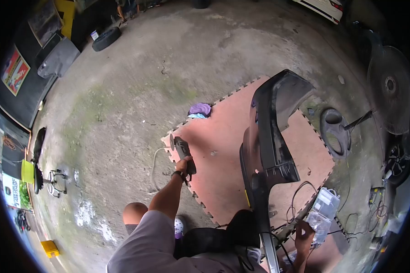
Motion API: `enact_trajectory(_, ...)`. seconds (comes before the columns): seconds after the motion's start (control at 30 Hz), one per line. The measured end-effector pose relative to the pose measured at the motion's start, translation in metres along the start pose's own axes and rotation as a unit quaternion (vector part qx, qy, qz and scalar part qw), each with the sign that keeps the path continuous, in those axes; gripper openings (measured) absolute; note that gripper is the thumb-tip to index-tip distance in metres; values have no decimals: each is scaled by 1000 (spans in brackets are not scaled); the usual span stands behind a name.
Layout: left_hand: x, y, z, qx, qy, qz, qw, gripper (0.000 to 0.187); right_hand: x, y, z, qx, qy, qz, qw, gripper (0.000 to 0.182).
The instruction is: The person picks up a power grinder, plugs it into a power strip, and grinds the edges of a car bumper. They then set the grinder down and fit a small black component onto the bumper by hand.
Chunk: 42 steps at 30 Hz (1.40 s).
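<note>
My left hand (184, 164) is wrapped round the body of a dark angle grinder (185, 154) with a disc at its far end. The tool is over the left edge of the pink foam mat (214, 173), and a pale cord loops beside it. My right hand (304, 236) is low on the right, at the near edge of an open clear plastic organizer box (321, 216). Its fingers are curled; what they hold, if anything, is hidden. Between my hands a black car bumper (273, 132) stretches over the mat, its near end beside my legs.
A purple and blue cloth (199, 110) lies at the mat's edge. On the right are a pedestal fan (389, 84) with its base (336, 132) and several loose cables. A tyre (106, 39), a wheeled stool base (56, 183) and a yellow box (50, 248) are to the left.
</note>
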State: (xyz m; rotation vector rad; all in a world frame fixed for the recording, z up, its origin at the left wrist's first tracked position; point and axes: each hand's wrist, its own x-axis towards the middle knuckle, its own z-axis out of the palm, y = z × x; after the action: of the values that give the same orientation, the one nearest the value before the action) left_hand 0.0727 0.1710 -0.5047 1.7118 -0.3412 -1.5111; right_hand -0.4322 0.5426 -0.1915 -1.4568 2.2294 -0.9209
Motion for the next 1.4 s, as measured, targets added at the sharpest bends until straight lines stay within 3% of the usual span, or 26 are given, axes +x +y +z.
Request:
enact_trajectory(0.03, 0, -1, -10, -51, -70, 16, 996, 45, 12, -23, 9, 50, 9, 1, 999, 11)
enact_trajectory(0.1, -77, 45, -7, -158, -154, 4, 975, 38, 28, -44, 24, 150, -121, -7, 981, 14)
enact_trajectory(0.13, -105, 62, -15, -152, -155, 13, 976, 38, 39, -72, 31, 195, -189, -59, 961, 15)
enact_trajectory(0.17, -127, 76, -15, -172, -185, 35, 967, 41, 42, -89, 46, 256, -254, -39, 932, 15)
enact_trajectory(0.2, -153, 86, -13, -193, -219, 54, 955, 43, 55, -110, 55, 204, -307, -151, 917, 15)
enact_trajectory(0.27, -199, 118, -29, -147, -251, 96, 952, 47, 59, -136, 72, 187, -266, -194, 926, 16)
enact_trajectory(0.33, -261, 150, -44, -114, -267, 124, 949, 44, 65, -168, 65, 232, -148, -214, 937, 15)
enact_trajectory(0.4, -318, 176, -56, -92, -283, 168, 940, 42, 67, -176, 62, 367, -42, -166, 914, 12)
enact_trajectory(0.47, -351, 184, -74, -81, -303, 202, 928, 42, 78, -168, 70, 381, 89, -173, 904, 17)
enact_trajectory(0.53, -376, 178, -84, -105, -320, 246, 909, 42, 92, -165, 74, 372, 126, -182, 902, 32)
enact_trajectory(0.63, -387, 163, -98, -64, -312, 281, 905, 53, 101, -188, 71, 277, 126, -190, 933, 45)
enact_trajectory(0.77, -389, 166, -113, -108, -342, 216, 908, 53, 130, -207, 76, 225, 156, -237, 932, 50)
enact_trajectory(0.83, -391, 167, -114, -126, -330, 222, 909, 48, 139, -213, 75, 175, 98, -231, 952, 53)
enact_trajectory(0.97, -405, 173, -118, -167, -298, 224, 913, 44, 151, -212, 84, 258, 65, -201, 943, 38)
enact_trajectory(1.07, -390, 174, -127, -161, -298, 221, 915, 47, 151, -220, 80, 231, 92, -227, 941, 34)
enact_trajectory(1.4, -381, 176, -137, -175, -276, 222, 919, 48, 163, -226, 79, 206, 103, -201, 952, 38)
